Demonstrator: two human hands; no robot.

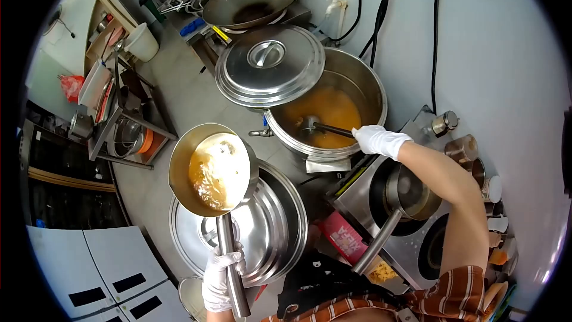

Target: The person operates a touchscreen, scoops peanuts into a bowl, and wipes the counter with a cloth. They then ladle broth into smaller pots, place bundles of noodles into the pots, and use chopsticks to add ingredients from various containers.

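Left fingers [225, 259] clasp the saucepan [181, 170], its long handle [238, 298] pointing backward.

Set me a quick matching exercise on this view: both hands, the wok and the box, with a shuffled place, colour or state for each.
1. Left hand
2. Right hand
3. Wok
4. Box

A. Pink
B. Holds a ladle dipped in the pot
C. Beyond the pot
D. Grips a pan handle

Pairs: 1-D, 2-B, 3-C, 4-A
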